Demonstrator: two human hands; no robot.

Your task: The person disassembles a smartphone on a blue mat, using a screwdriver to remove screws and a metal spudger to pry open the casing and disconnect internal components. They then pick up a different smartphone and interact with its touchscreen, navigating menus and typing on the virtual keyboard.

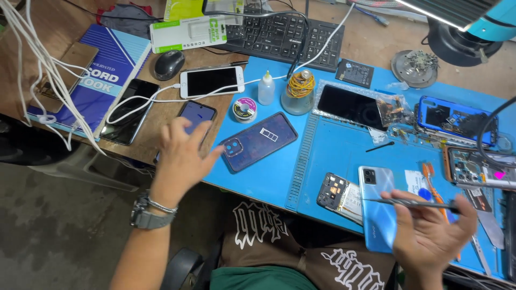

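Right hand (432, 233) pinches tweezers (411, 203) flat over the blue phone (378, 207) at 5 o'clock, ready for prying; left hand (183, 156) hovers open, empty.

Left hand (183, 153) raised over the desk edge, back toward the camera, fingers (177, 131) spread and loosely extended, thumb angled out to the right. Empty, touching nothing. Slightly blurred. Wrist bent a little, banded by a grey watch and a thin bracelet; bare forearm running down toward the lower left corner.

Right hand (432, 233) at lower right, palm turned upward and inward, fingers curled. Thumb and fingertips pinched on slim tweezers (408, 203) pointing left, nearly level. Same hand propping a light blue phone back (379, 215), its lower right part tucked against the palm. Wrist low, at the bottom edge.
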